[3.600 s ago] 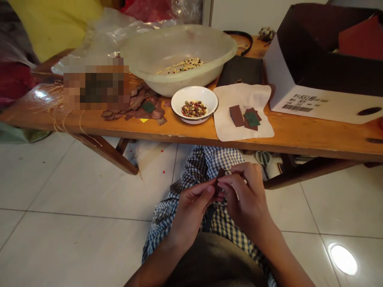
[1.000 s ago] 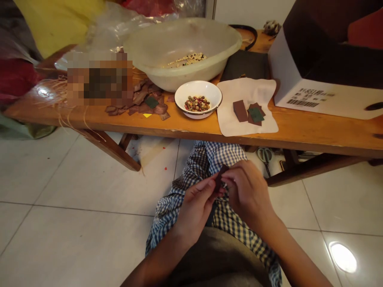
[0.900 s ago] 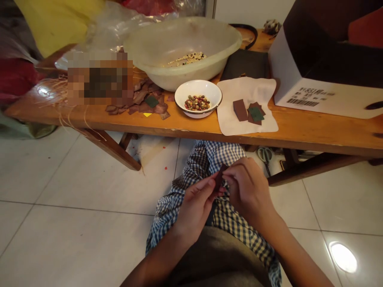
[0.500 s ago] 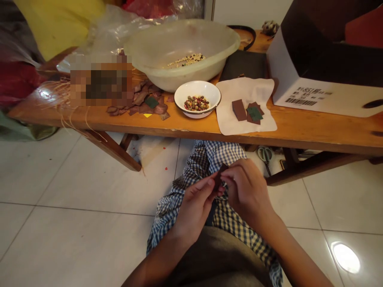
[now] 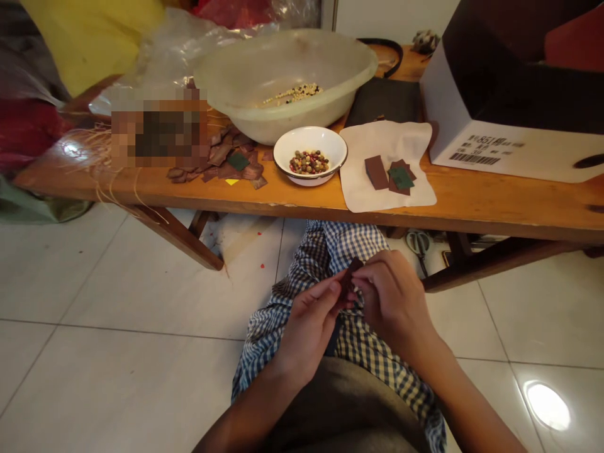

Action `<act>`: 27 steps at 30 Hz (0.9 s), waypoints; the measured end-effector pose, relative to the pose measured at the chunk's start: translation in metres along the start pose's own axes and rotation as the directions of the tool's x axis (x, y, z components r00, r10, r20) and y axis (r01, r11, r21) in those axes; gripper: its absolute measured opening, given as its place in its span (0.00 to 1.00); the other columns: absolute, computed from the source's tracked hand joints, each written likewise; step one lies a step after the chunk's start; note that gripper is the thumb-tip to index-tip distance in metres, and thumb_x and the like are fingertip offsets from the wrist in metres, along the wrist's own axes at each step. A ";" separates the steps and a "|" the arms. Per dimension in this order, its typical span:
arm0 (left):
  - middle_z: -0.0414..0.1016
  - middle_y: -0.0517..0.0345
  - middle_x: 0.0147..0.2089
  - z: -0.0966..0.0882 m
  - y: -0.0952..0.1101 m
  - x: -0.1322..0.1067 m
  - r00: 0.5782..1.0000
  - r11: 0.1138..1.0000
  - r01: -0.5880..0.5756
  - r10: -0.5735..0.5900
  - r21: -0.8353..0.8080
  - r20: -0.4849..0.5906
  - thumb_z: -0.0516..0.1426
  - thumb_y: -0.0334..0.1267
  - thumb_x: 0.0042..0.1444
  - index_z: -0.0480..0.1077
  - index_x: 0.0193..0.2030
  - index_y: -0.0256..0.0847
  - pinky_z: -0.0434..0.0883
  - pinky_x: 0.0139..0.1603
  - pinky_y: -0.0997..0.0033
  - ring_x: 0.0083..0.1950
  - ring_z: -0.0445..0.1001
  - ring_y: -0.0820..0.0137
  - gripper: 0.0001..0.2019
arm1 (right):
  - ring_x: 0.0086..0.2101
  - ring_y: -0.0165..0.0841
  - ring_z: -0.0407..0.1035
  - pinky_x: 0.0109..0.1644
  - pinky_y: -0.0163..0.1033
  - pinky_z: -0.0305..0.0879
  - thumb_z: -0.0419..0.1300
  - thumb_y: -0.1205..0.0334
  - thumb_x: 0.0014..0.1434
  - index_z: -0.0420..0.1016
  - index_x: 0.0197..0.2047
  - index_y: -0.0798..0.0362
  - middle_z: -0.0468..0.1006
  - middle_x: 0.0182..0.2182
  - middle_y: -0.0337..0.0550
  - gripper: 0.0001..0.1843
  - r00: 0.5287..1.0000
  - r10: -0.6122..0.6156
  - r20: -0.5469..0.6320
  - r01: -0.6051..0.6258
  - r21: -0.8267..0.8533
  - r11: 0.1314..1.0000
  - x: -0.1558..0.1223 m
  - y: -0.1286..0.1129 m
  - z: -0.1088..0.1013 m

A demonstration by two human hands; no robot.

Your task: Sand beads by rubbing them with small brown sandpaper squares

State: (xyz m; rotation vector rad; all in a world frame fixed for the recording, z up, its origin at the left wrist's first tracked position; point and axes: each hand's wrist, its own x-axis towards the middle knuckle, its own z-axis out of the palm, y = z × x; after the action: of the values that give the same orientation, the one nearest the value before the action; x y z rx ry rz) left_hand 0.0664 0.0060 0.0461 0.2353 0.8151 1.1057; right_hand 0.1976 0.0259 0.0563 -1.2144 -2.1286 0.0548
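Observation:
My left hand (image 5: pixel 306 324) and my right hand (image 5: pixel 394 302) meet over my lap, both pinched on a small dark brown piece (image 5: pixel 349 281) held between the fingertips. Checked cloth (image 5: pixel 330 251) lies under them. On the wooden bench (image 5: pixel 472 207) ahead, a white bowl (image 5: pixel 310 141) holds mixed coloured beans. A white cloth (image 5: pixel 372 198) beside it carries a few brown and green pieces (image 5: pixel 389 175).
A large pale basin (image 5: pixel 283 69) with beans stands behind the bowl. A heap of brown scraps (image 5: pixel 226 165) lies left of it. A white box (image 5: pixel 509 154) sits at the right. Scissors (image 5: pixel 416 242) lie under the bench on the tiled floor.
The hands stay together on the brown piece, with only slight finger movement. The view has shifted a little.

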 end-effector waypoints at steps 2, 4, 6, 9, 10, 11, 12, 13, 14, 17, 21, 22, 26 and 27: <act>0.80 0.57 0.36 0.001 0.000 0.000 1.000 1.000 0.000 0.000 0.001 -0.005 0.62 0.36 0.51 0.79 0.40 0.40 0.67 0.43 0.78 0.35 0.72 0.77 0.09 | 0.32 0.37 0.61 0.35 0.43 0.61 0.53 0.75 0.57 0.67 0.31 0.57 0.68 0.28 0.48 0.06 1.000 0.003 -0.016 -0.004 -0.005 1.000 0.001 0.001 -0.001; 0.80 0.57 0.36 0.001 0.000 0.001 1.000 1.000 0.003 -0.003 -0.003 -0.012 0.62 0.35 0.51 0.79 0.38 0.40 0.67 0.44 0.79 0.36 0.72 0.77 0.08 | 0.32 0.36 0.61 0.35 0.43 0.61 0.53 0.75 0.57 0.68 0.31 0.57 0.68 0.28 0.49 0.06 1.000 -0.015 0.004 0.015 -0.001 1.000 0.002 0.002 -0.001; 0.79 0.57 0.36 0.001 0.001 0.001 1.000 1.000 0.004 -0.004 0.004 -0.014 0.62 0.36 0.51 0.79 0.38 0.40 0.67 0.44 0.79 0.36 0.72 0.77 0.07 | 0.32 0.37 0.60 0.34 0.43 0.60 0.53 0.75 0.57 0.68 0.31 0.58 0.68 0.27 0.49 0.07 0.999 -0.031 0.009 0.031 -0.002 1.000 0.002 0.003 0.000; 0.79 0.56 0.36 0.000 0.003 0.001 1.000 1.000 0.008 -0.008 0.025 -0.008 0.62 0.37 0.51 0.79 0.39 0.40 0.67 0.44 0.77 0.35 0.72 0.77 0.09 | 0.31 0.37 0.60 0.33 0.43 0.60 0.53 0.75 0.57 0.68 0.30 0.58 0.68 0.27 0.49 0.07 0.998 -0.043 -0.035 0.041 -0.042 0.998 0.002 0.005 0.001; 0.79 0.56 0.36 0.000 0.003 0.001 1.000 1.000 0.008 -0.008 0.023 -0.011 0.62 0.36 0.51 0.79 0.39 0.40 0.67 0.44 0.77 0.35 0.72 0.77 0.09 | 0.31 0.37 0.59 0.33 0.43 0.59 0.53 0.75 0.57 0.68 0.30 0.57 0.68 0.27 0.49 0.07 0.998 -0.054 -0.036 0.053 -0.049 0.997 0.001 0.006 0.002; 0.79 0.57 0.36 0.001 0.004 0.001 1.000 1.000 0.008 -0.008 0.018 -0.015 0.63 0.36 0.51 0.79 0.39 0.40 0.67 0.43 0.78 0.36 0.72 0.77 0.08 | 0.31 0.36 0.59 0.33 0.43 0.59 0.53 0.76 0.56 0.68 0.30 0.57 0.68 0.27 0.49 0.07 0.997 -0.067 -0.031 0.065 -0.051 0.997 0.001 0.006 0.002; 0.79 0.57 0.36 0.001 0.004 0.001 1.000 1.000 0.010 -0.009 0.014 -0.016 0.62 0.36 0.51 0.79 0.38 0.40 0.67 0.43 0.78 0.36 0.72 0.78 0.08 | 0.30 0.36 0.59 0.33 0.43 0.59 0.53 0.76 0.56 0.68 0.30 0.57 0.68 0.27 0.48 0.07 0.997 -0.077 -0.027 0.076 -0.054 0.996 0.000 0.007 0.003; 0.79 0.57 0.35 0.001 0.004 0.001 1.000 1.000 0.011 -0.011 0.013 -0.013 0.62 0.35 0.51 0.79 0.38 0.40 0.67 0.42 0.79 0.36 0.72 0.78 0.08 | 0.30 0.36 0.59 0.33 0.43 0.59 0.53 0.76 0.56 0.68 0.30 0.57 0.68 0.27 0.48 0.07 0.996 -0.081 -0.032 0.079 -0.060 0.995 0.000 0.007 0.003; 0.79 0.57 0.35 0.002 0.004 0.001 1.000 1.000 0.012 -0.012 0.015 -0.003 0.62 0.35 0.51 0.79 0.39 0.40 0.67 0.42 0.79 0.35 0.72 0.78 0.08 | 0.30 0.36 0.59 0.33 0.43 0.59 0.53 0.76 0.56 0.68 0.31 0.57 0.68 0.27 0.48 0.07 0.996 -0.078 -0.046 0.075 -0.070 0.995 -0.001 0.008 0.004; 0.79 0.57 0.34 0.002 0.003 0.002 1.000 1.000 0.016 -0.016 0.018 0.015 0.62 0.35 0.52 0.79 0.39 0.40 0.67 0.41 0.79 0.35 0.72 0.78 0.08 | 0.30 0.36 0.59 0.33 0.43 0.59 0.54 0.76 0.55 0.68 0.31 0.57 0.68 0.28 0.48 0.06 0.996 -0.068 -0.065 0.064 -0.063 0.996 -0.001 0.008 0.004; 0.79 0.57 0.35 0.000 0.003 0.002 1.000 1.000 0.017 -0.017 0.015 -0.008 0.62 0.35 0.52 0.79 0.39 0.40 0.68 0.40 0.80 0.34 0.72 0.78 0.08 | 0.32 0.36 0.61 0.34 0.43 0.61 0.53 0.76 0.56 0.67 0.32 0.56 0.68 0.28 0.47 0.06 0.997 -0.069 -0.031 0.070 0.028 0.997 0.001 0.012 0.002; 0.80 0.56 0.36 0.000 0.003 0.002 1.000 0.999 0.021 -0.021 0.024 -0.004 0.61 0.34 0.52 0.78 0.40 0.40 0.68 0.40 0.79 0.34 0.73 0.77 0.09 | 0.32 0.37 0.61 0.35 0.44 0.61 0.53 0.76 0.56 0.67 0.32 0.56 0.68 0.29 0.47 0.06 0.998 -0.054 -0.042 0.056 0.041 0.998 0.002 0.014 0.000; 0.79 0.55 0.41 0.001 0.005 -0.001 0.997 0.997 0.070 -0.071 0.025 0.042 0.60 0.33 0.52 0.77 0.46 0.41 0.68 0.39 0.78 0.33 0.73 0.76 0.13 | 0.34 0.36 0.63 0.37 0.44 0.62 0.54 0.74 0.57 0.66 0.34 0.56 0.67 0.30 0.46 0.05 0.996 0.068 -0.061 -0.057 0.171 0.984 0.006 0.021 -0.009; 0.79 0.55 0.41 0.001 0.005 -0.002 0.995 0.997 0.078 -0.078 0.013 0.055 0.60 0.32 0.52 0.76 0.46 0.41 0.68 0.38 0.77 0.33 0.73 0.76 0.14 | 0.34 0.35 0.63 0.37 0.43 0.62 0.55 0.74 0.57 0.66 0.34 0.56 0.67 0.30 0.45 0.05 0.995 0.089 -0.046 -0.077 0.214 0.974 0.006 0.020 -0.011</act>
State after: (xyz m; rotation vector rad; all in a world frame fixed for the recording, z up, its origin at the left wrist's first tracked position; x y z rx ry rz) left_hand 0.0636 0.0070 0.0505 0.2400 0.7748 1.0175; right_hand 0.2170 0.0392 0.0608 -1.1641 -1.9678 0.2756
